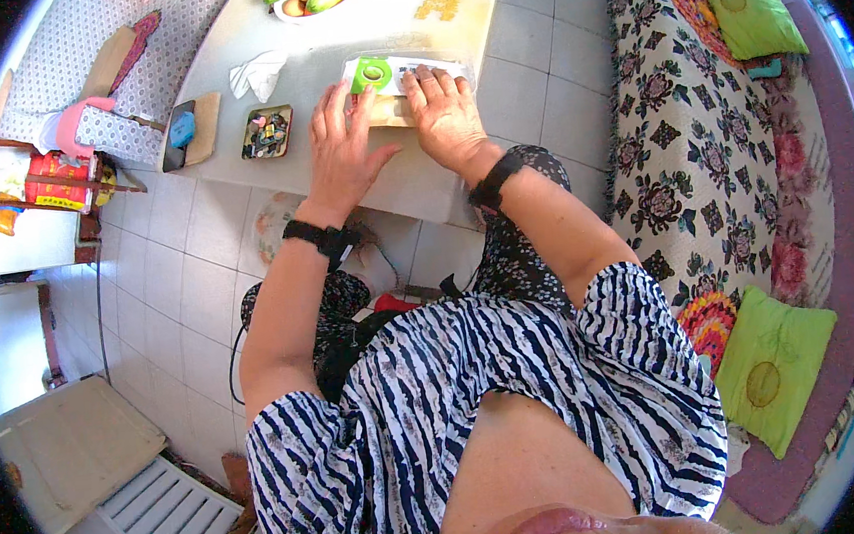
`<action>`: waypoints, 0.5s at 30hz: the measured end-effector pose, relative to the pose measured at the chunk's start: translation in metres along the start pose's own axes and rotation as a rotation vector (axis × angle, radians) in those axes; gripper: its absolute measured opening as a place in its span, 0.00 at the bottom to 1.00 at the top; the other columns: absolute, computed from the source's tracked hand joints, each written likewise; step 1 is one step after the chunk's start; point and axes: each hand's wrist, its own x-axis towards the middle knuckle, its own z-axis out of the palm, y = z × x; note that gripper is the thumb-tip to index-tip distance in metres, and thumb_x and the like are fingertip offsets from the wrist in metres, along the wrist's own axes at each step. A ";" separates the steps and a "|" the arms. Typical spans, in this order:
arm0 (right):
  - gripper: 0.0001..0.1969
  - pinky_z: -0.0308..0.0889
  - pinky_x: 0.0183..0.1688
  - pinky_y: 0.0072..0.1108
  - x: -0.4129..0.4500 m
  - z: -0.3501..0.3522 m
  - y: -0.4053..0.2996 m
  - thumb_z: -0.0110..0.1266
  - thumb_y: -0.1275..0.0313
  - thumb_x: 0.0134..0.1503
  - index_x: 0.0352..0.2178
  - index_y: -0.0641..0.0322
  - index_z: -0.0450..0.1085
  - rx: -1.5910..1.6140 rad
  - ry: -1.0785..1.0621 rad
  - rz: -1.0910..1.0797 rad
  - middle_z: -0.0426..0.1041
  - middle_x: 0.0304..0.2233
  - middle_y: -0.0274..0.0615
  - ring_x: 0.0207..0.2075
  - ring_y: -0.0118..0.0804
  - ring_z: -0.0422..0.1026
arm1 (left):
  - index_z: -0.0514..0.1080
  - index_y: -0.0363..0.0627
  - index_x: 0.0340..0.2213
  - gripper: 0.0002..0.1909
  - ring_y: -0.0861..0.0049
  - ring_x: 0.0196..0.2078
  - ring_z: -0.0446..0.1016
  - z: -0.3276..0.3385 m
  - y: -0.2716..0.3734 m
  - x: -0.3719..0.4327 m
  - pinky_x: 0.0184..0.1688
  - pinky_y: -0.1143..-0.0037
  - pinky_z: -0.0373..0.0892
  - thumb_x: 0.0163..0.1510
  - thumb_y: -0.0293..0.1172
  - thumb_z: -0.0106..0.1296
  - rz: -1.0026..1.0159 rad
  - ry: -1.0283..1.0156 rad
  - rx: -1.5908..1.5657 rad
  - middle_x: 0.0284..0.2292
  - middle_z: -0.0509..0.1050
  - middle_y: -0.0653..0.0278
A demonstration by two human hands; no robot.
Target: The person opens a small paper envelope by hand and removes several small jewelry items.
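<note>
On the pale tabletop (225, 143) lies a flat package (390, 72) with a green and white printed face and what looks like a clear plastic edge. A tan, cardboard-like piece (389, 112) shows along its near side. My left hand (345, 134) rests at the package's left end, fingers spread and thumb pointing right. Across its right part lies my right hand (445, 115), palm down, fingertips on the printed face. Neither hand is closed around anything that I can see. The undersides of both palms are hidden.
Left of my hands are a small tray of little items (267, 133), a crumpled white tissue (259, 75), and a dark phone (176, 155) with a blue item (182, 128) on it. A bowl of vegetables (292, 15) stands farther back. A flowered sofa (679, 172) runs along the right.
</note>
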 end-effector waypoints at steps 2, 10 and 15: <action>0.36 0.57 0.57 0.43 0.001 -0.004 0.004 0.59 0.60 0.48 0.57 0.65 0.59 0.104 -0.039 0.011 0.61 0.57 0.57 0.57 0.54 0.61 | 0.60 0.45 0.58 0.41 0.49 0.60 0.57 0.015 -0.008 0.006 0.59 0.58 0.58 0.45 0.44 0.64 -0.036 -0.011 -0.035 0.59 0.56 0.48; 0.44 0.43 0.65 0.49 -0.005 -0.026 0.043 0.60 0.45 0.49 0.62 0.50 0.54 0.320 0.053 0.075 0.46 0.65 0.55 0.66 0.59 0.45 | 0.63 0.45 0.57 0.40 0.48 0.61 0.55 0.043 -0.031 0.009 0.61 0.58 0.55 0.46 0.50 0.62 -0.087 -0.081 -0.165 0.59 0.57 0.48; 0.40 0.45 0.65 0.47 0.003 -0.005 0.051 0.52 0.40 0.52 0.60 0.52 0.59 0.272 -0.159 0.083 0.54 0.63 0.53 0.66 0.56 0.49 | 0.65 0.43 0.56 0.40 0.50 0.62 0.54 0.044 -0.043 0.016 0.63 0.57 0.53 0.47 0.55 0.59 -0.086 -0.209 -0.124 0.58 0.60 0.50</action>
